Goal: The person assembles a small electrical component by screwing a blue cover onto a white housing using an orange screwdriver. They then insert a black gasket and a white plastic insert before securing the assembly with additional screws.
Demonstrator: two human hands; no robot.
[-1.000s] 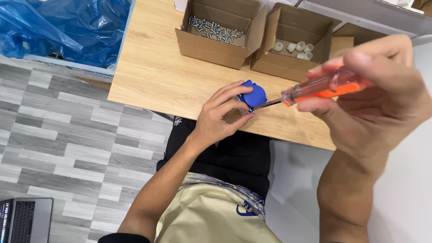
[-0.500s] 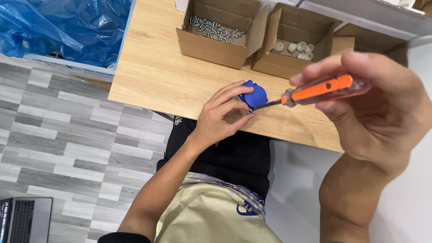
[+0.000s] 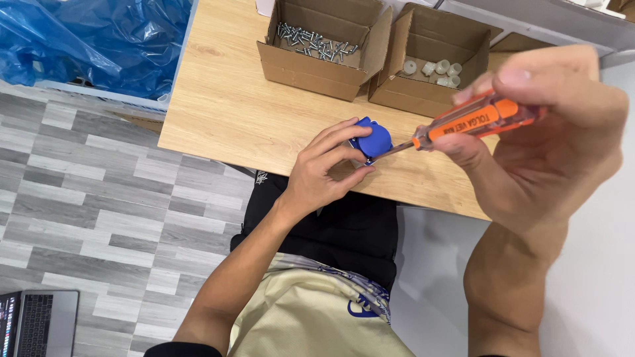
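Grey plank flooring fills the left of the view, with blue plastic sheeting (image 3: 86, 39) bunched at ten o'clock and the corner of a laptop (image 3: 33, 324) at seven o'clock. Right of that, my wooden table (image 3: 231, 112) carries two open cardboard boxes at twelve o'clock: the left box (image 3: 317, 63) holds loose silver screws (image 3: 314, 43), and the right box (image 3: 423, 73), touching it, holds a few small white plastic pieces (image 3: 436, 67).

At the table's near edge, close to centre, my left hand (image 3: 324, 172) has its grip pinched around a small blue plastic part (image 3: 374, 139), thumb below and fingers curled over the top, steadying it just above the wood. At three o'clock from it, my right hand (image 3: 542, 152) has its grip pressed together on the orange handle of a screwdriver (image 3: 473, 122), the shaft angled down and left so the tip meets the blue part's lower right side. Whether the tip is seated in a screw head I cannot tell; my fingers hide that spot.

What could go wrong, as I judge it: the driver comes in at a slant, so a hard push could make the tip skid off and jab my left thumb, which sits just beside it. The blue part is also held at the very edge of the table, so if my pinch loosens under the turning force, it or a screw could drop to the floor.
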